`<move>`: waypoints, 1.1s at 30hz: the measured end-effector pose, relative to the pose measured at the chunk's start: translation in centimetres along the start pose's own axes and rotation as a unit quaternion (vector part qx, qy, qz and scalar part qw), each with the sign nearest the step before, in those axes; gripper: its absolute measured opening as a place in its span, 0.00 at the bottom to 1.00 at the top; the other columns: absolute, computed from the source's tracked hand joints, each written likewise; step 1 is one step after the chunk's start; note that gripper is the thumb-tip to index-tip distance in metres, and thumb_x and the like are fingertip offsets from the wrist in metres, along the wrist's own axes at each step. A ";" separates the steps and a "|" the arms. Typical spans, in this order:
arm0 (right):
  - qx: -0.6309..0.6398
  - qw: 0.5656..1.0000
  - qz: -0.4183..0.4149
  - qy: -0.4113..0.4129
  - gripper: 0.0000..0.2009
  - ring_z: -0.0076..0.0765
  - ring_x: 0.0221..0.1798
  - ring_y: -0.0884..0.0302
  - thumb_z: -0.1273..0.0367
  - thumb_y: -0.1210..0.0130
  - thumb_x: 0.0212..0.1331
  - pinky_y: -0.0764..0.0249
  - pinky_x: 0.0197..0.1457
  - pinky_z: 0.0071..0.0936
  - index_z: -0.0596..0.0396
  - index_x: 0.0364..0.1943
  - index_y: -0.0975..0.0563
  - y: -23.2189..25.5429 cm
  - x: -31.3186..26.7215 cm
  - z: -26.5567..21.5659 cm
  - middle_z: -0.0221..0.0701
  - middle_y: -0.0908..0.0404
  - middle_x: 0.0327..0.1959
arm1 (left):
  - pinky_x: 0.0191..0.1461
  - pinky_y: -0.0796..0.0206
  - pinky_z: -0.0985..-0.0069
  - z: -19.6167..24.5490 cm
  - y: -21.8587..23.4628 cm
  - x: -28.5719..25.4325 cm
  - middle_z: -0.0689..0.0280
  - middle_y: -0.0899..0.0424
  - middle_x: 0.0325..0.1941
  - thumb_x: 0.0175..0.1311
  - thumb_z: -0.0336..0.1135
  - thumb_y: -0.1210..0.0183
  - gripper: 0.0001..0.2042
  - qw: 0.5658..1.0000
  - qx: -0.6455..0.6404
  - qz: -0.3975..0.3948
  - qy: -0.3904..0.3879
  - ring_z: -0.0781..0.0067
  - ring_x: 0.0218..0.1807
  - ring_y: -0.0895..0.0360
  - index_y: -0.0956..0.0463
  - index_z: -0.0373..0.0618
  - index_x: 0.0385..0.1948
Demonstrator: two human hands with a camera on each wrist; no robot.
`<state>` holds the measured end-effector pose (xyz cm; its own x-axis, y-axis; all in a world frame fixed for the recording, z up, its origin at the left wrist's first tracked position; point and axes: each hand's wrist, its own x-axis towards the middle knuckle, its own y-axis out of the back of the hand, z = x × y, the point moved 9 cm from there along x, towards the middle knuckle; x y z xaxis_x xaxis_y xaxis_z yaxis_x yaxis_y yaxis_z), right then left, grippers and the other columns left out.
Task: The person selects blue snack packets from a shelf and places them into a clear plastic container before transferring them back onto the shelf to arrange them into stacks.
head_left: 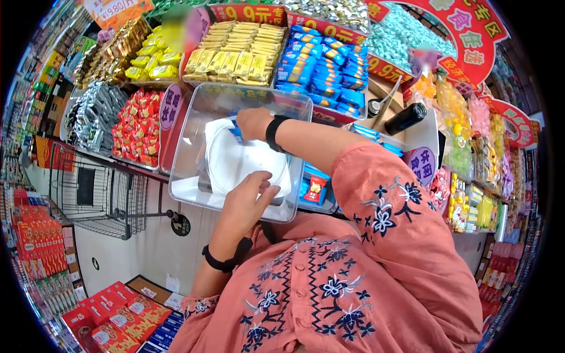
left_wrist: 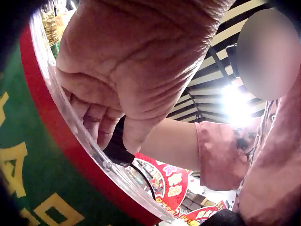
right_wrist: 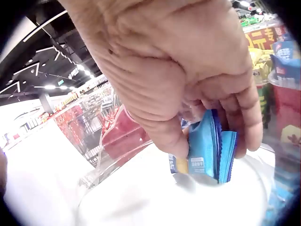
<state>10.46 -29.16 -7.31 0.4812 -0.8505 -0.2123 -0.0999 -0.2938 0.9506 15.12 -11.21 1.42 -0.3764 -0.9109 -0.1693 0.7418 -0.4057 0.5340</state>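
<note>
Head view: clear plastic bin (head_left: 194,106) propped against the snack shelf, white bag (head_left: 247,162) lying inside. Left hand (head_left: 244,203) hooked over the near rim, fingers curled around the edge. Right hand (head_left: 254,122) down inside the bin, clutching blue packets (head_left: 236,134) just above the bag.

Left wrist view: left hand (left_wrist: 127,70) gripping the clear rim (left_wrist: 94,150), fingers folded over it.

Right wrist view: right hand (right_wrist: 188,80) pinching several blue packets (right_wrist: 209,148) between thumb and curled fingers, close above the white bag (right_wrist: 178,197).
</note>
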 end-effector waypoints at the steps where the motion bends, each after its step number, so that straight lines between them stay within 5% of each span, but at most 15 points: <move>1: -0.003 1.000 -0.001 0.004 0.13 0.51 0.43 0.14 0.66 0.42 0.53 0.19 0.43 0.45 0.57 0.41 0.18 -0.2 0.3 0.0 0.41 0.13 0.40 | 0.48 0.24 0.69 0.0 0.1 0.1 0.53 0.15 0.46 0.68 0.39 0.38 0.18 1.000 0.000 -0.002 0.002 0.60 0.48 0.16 0.24 0.36 0.52; 3: 0.010 0.998 -0.053 0.011 0.13 0.53 0.44 0.15 0.65 0.41 0.53 0.20 0.42 0.45 0.56 0.39 0.17 -0.2 0.5 0.3 0.44 0.14 0.41 | 0.49 0.25 0.68 -0.1 0.2 0.4 0.53 0.15 0.47 0.68 0.39 0.38 0.18 1.000 -0.004 0.000 -0.002 0.59 0.47 0.16 0.24 0.37 0.53; 6: 0.091 0.992 -0.039 0.081 0.14 0.56 0.41 0.16 0.63 0.39 0.52 0.21 0.41 0.44 0.58 0.39 0.18 6.2 -1.4 -0.6 0.46 0.15 0.40 | 0.49 0.26 0.66 -0.2 0.4 0.7 0.51 0.16 0.46 0.67 0.40 0.39 0.18 1.000 -0.026 0.008 -0.002 0.55 0.45 0.16 0.24 0.37 0.51; 8: 0.213 0.963 0.070 0.152 0.20 0.49 0.37 0.19 0.55 0.37 0.53 0.24 0.41 0.41 0.59 0.39 0.20 11.4 -2.3 1.0 0.42 0.17 0.34 | 0.48 0.26 0.67 -0.2 0.6 0.8 0.52 0.16 0.46 0.67 0.39 0.38 0.18 0.999 -0.043 0.011 -0.003 0.57 0.44 0.16 0.24 0.36 0.52; 9: 0.268 0.962 -0.016 0.046 0.21 0.44 0.40 0.19 0.53 0.37 0.54 0.24 0.42 0.39 0.58 0.42 0.20 11.2 -0.9 3.5 0.40 0.16 0.37 | 0.48 0.26 0.67 -0.2 0.6 0.8 0.52 0.16 0.46 0.67 0.39 0.38 0.18 0.999 -0.053 0.013 -0.002 0.57 0.44 0.16 0.24 0.36 0.52; 10: 0.262 0.958 0.080 0.087 0.23 0.41 0.41 0.18 0.52 0.37 0.55 0.23 0.43 0.38 0.57 0.44 0.20 14.8 -1.6 5.3 0.40 0.15 0.40 | 0.47 0.26 0.69 0.0 0.8 0.9 0.53 0.16 0.45 0.67 0.38 0.38 0.18 0.998 -0.057 0.017 -0.005 0.60 0.43 0.16 0.24 0.36 0.52; 12: 0.182 0.966 0.183 0.036 0.23 0.40 0.40 0.19 0.51 0.36 0.55 0.25 0.41 0.35 0.58 0.42 0.20 17.8 -1.9 11.2 0.39 0.17 0.37 | 0.47 0.26 0.69 0.5 1.0 0.8 0.53 0.16 0.45 0.67 0.38 0.37 0.18 0.998 -0.055 0.012 0.000 0.61 0.43 0.16 0.24 0.36 0.52; 17: 0.143 0.977 0.152 -0.050 0.33 0.44 0.46 0.22 0.45 0.33 0.52 0.27 0.49 0.37 0.61 0.48 0.23 14.6 -3.3 21.3 0.42 0.19 0.43 | 0.47 0.26 0.69 -0.2 0.3 0.8 0.54 0.16 0.44 0.67 0.38 0.37 0.18 0.998 -0.057 0.009 0.015 0.62 0.44 0.16 0.25 0.36 0.53; 23: 0.097 0.981 0.161 -0.056 0.35 0.55 0.56 0.25 0.44 0.32 0.49 0.29 0.56 0.45 0.61 0.49 0.23 11.7 -2.4 23.1 0.50 0.23 0.53 | 0.47 0.26 0.69 0.0 0.6 1.1 0.54 0.16 0.44 0.67 0.37 0.38 0.18 0.998 -0.060 0.017 0.023 0.62 0.43 0.17 0.25 0.36 0.53; 33: 0.018 0.984 0.170 -0.045 0.37 0.56 0.52 0.28 0.40 0.30 0.40 0.29 0.52 0.45 0.61 0.40 0.21 10.9 -1.7 22.9 0.50 0.23 0.44 | 0.49 0.27 0.72 0.2 -0.2 1.2 0.57 0.15 0.44 0.69 0.37 0.39 0.17 0.996 -0.065 0.007 0.061 0.67 0.44 0.18 0.26 0.37 0.54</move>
<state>-11.42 -40.92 -1.81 0.3347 -0.9374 0.0967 -0.2745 0.0012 0.9616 14.44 -12.25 1.29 -0.3008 -0.9160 -0.2656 0.8154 -0.3914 0.4265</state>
